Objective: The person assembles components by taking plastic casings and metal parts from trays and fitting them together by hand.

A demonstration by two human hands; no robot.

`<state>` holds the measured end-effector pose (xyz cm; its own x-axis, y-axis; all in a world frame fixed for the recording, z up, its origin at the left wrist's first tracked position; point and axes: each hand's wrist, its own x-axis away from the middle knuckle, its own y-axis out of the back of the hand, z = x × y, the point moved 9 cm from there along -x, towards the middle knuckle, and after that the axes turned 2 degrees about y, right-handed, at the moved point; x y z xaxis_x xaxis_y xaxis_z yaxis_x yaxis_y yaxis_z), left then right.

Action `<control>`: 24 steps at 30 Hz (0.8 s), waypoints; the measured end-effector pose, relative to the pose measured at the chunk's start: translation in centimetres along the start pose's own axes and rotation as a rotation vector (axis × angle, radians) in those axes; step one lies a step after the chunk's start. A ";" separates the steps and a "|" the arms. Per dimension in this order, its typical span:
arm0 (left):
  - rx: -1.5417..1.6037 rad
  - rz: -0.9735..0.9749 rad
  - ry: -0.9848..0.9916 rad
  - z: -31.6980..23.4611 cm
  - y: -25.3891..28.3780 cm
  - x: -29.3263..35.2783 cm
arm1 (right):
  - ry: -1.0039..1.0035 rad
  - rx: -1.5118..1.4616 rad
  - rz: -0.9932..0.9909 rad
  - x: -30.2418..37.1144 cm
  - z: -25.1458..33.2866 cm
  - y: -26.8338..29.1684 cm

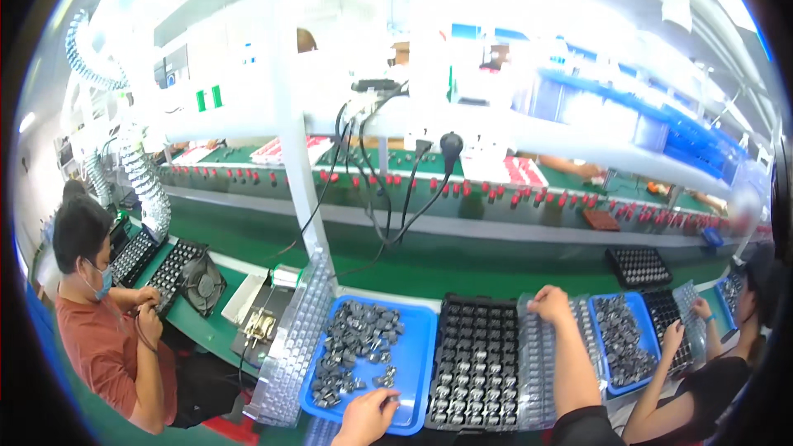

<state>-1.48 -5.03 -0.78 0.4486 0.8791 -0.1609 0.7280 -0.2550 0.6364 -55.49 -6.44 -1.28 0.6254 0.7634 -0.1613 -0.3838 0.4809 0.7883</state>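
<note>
My left hand (368,418) is over the near right part of a blue tray (420,363), its thumb and fingers pinched on a small dark grey part. Several small grey parts (351,343) lie heaped in that tray, mostly toward its left and far side. To its right stands a black compartment tray (471,347) with rows of small metallic pieces in its pockets. My right hand (552,304) is over the far end of a clear plastic blister tray (537,363) beside the black one. Its fingers are closed; what they hold, if anything, is too small to make out.
Another clear blister tray (289,347) leans left of the blue tray, near a small metal fixture (260,326). A co-worker (103,314) sits at the left, another person (702,388) at the right by a second blue tray (648,314). Black cables (388,231) hang ahead.
</note>
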 end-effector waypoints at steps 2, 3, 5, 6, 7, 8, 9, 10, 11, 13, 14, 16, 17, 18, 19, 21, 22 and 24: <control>-0.013 -0.015 0.017 -0.3 0.0 0.3 | 0.037 0.015 -0.022 0.3 0.6 0.1; -0.034 -0.004 0.014 -0.5 0.0 0.1 | 0.008 0.014 -0.040 0.4 0.6 0.3; 0.079 -0.082 -0.094 -1.8 0.8 -0.2 | 0.025 0.123 -0.034 0.6 1.2 0.0; 0.082 -0.100 -0.154 -2.3 0.9 -0.3 | 0.058 0.145 -0.036 0.5 1.7 0.0; 0.094 -0.115 -0.195 -2.6 1.0 -0.3 | 0.056 0.192 0.002 0.4 1.6 -0.4; 0.111 -0.114 -0.199 -2.5 0.9 -0.3 | 0.044 0.162 0.021 0.3 1.3 -0.8; 0.142 -0.111 -0.208 -2.4 0.8 -0.5 | 0.020 0.152 0.027 0.0 0.9 -0.9; 0.154 -0.106 -0.225 -2.4 0.6 -0.4 | 0.029 0.143 0.032 -0.1 0.5 -1.0; 0.163 -0.102 -0.233 -2.4 0.3 -0.4 | 0.075 0.188 0.039 -0.5 0.5 -1.0; 0.161 -0.045 -0.167 -1.9 -0.6 -0.1 | 0.140 0.108 0.052 -0.6 0.2 -1.0; 0.177 -0.042 -0.173 -2.2 -0.9 0.0 | 0.101 0.057 0.075 -0.7 -0.3 -1.1; 0.180 -0.060 -0.183 -2.6 -0.8 0.1 | 0.055 0.101 -0.016 -0.9 -0.8 -0.2; 0.198 -0.054 -0.171 -2.6 -0.8 0.2 | 0.070 0.091 0.002 -0.7 -0.6 -0.4; 0.208 -0.054 -0.148 -2.4 -0.7 0.3 | 0.094 0.116 -0.059 -0.5 -0.1 0.1; 0.213 -0.051 -0.112 -2.2 -0.6 0.4 | 0.110 0.132 -0.075 -0.3 0.3 0.3; 0.265 -0.077 -0.107 -2.1 0.0 0.7 | 0.013 0.079 -0.077 -0.1 -0.1 0.2; 0.242 -0.067 -0.072 -1.8 0.0 0.8 | 0.027 0.055 -0.105 0.1 0.2 0.3; 0.199 -0.066 -0.045 -1.6 0.1 1.1 | 0.038 -0.009 -0.081 0.1 0.2 0.1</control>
<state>-1.70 -3.45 0.29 0.4163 0.8788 -0.2335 0.8423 -0.2759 0.4631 -55.32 -6.44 -1.08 0.6283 0.7379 -0.2466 -0.3396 0.5453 0.7664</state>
